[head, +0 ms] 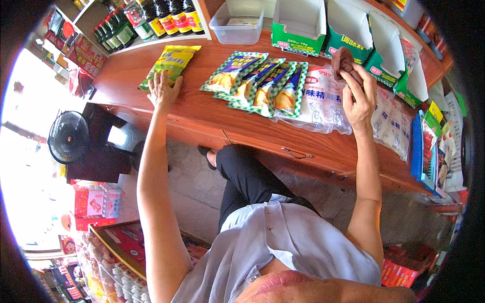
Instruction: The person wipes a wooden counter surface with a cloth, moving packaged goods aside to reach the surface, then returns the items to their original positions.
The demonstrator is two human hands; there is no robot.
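Observation:
My left hand (163, 89) lies over the near end of a yellow-and-green seasoning packet (175, 60) on the wooden counter (125, 81). Its fingers are apart on the packet, with the thumb near its right edge. My right hand (360, 96) grips a bunched brown cloth (345, 65), raised over clear printed plastic bags (322, 110). Between my hands, several green-checked packets (235, 72) overlap in a fanned row. The rightmost of these packets (288, 92) lies against the plastic bags.
Open green cardboard boxes (299, 39) line the counter's back, beside a clear plastic tub (237, 28). Bottles (163, 19) fill a shelf at the back left. A blue basket (420, 151) holds packets at the right end. A black fan (69, 137) stands left.

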